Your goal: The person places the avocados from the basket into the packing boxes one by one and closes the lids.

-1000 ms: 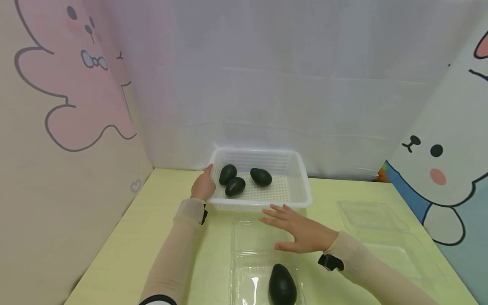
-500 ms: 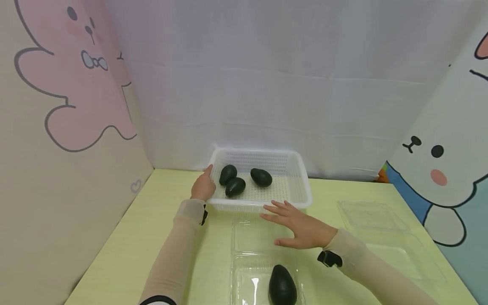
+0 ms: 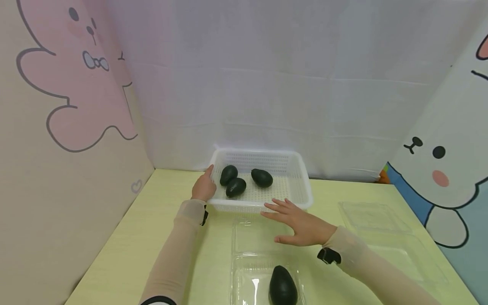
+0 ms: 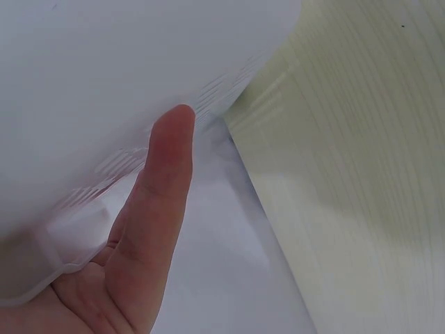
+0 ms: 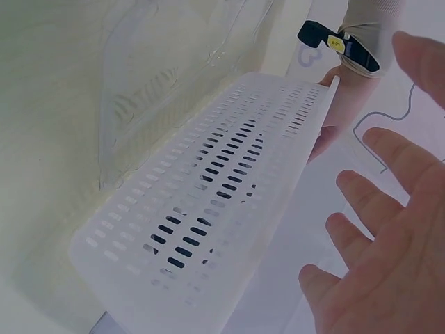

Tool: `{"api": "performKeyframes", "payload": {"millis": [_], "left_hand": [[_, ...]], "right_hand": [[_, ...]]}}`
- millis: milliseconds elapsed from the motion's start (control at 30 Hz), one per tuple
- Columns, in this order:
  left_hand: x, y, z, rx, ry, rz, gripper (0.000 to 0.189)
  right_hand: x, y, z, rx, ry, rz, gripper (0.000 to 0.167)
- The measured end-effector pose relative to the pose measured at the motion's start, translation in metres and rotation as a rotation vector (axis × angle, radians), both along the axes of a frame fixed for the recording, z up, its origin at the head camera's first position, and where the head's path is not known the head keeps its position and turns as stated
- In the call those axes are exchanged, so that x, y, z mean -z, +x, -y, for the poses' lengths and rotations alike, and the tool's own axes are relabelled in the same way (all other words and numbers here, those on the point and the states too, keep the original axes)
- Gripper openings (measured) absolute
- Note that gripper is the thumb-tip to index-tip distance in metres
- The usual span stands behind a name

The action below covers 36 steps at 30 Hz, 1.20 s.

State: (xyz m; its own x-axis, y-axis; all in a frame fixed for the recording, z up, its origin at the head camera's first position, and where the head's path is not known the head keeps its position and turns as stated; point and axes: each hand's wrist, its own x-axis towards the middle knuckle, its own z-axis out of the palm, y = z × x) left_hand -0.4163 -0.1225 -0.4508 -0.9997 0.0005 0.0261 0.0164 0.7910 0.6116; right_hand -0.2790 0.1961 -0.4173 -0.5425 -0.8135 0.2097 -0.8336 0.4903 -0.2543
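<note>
At the back of the table is a white slotted basket (image 3: 280,184) with dark green avocados (image 3: 262,178) inside. My left hand (image 3: 203,187) is at its left side; the left wrist view shows a straight finger (image 4: 167,167) against the outer wall, while the thumb cannot be made out. My right hand (image 3: 305,224), its fingers spread, hovers just in front of the basket's front rim and holds nothing. Below it a clear plastic clamshell box (image 3: 244,271) lies unfolded, with one avocado (image 3: 283,286) in its near half.
Another clear plastic clamshell (image 3: 381,228) lies unfolded at the right of the yellowish table (image 3: 152,237). A white curtain (image 3: 244,84) hangs right behind the basket. Panels with cartoon animals stand at both sides.
My right hand has moved slightly up and toward the basket's front rim, its fingers still spread. The left hand, the basket and the avocados stay in place.
</note>
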Motion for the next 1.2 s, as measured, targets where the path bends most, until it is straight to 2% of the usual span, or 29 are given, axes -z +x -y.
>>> {"api": "performKeyframes", "payload": {"millis": [300,767,1200], "left_hand": [[-0.001,0.000,-0.001,0.002,-0.004,-0.010,0.069],[0.004,-0.003,0.002,-0.004,-0.002,0.003,0.071],[-0.002,0.004,-0.001,-0.007,0.005,-0.012,0.069]], "right_hand": [[-0.002,-0.006,-0.002,-0.012,0.012,-0.013,0.066],[-0.011,-0.007,-0.001,-0.003,0.021,0.050,0.066],[-0.011,-0.016,-0.005,0.021,0.013,-0.012,0.068]]}}
